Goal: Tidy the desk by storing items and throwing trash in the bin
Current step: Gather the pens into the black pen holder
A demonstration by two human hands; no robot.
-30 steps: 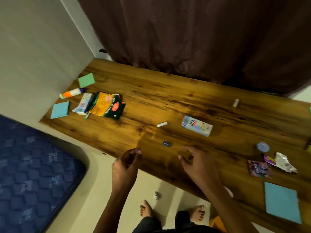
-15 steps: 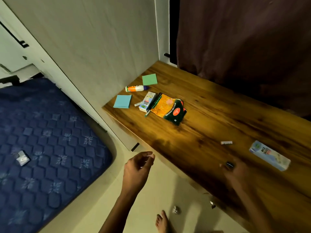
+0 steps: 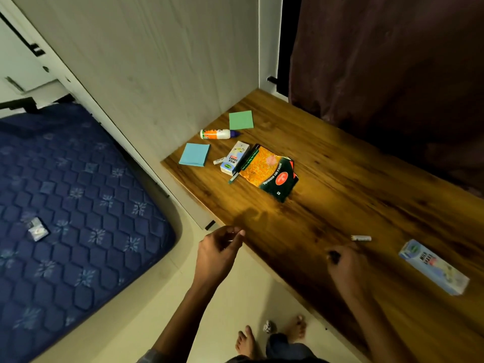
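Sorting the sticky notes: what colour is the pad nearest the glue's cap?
Green, clearest in the head view.

Right hand (image 3: pixel 343 268) blurred; small dark object (image 3: pixel 334 256) in fingers, unidentifiable. Tabletop (image 3: pixel 366 205) cut by right edge. Small white item (image 3: pixel 361 238) near hand, indistinct.

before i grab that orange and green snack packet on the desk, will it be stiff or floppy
Probably floppy: the snack packet looks creased and lies nearly flat on the desk, so it seems mostly empty and light. Its glossy film may be slippery; pinching an edge should work.
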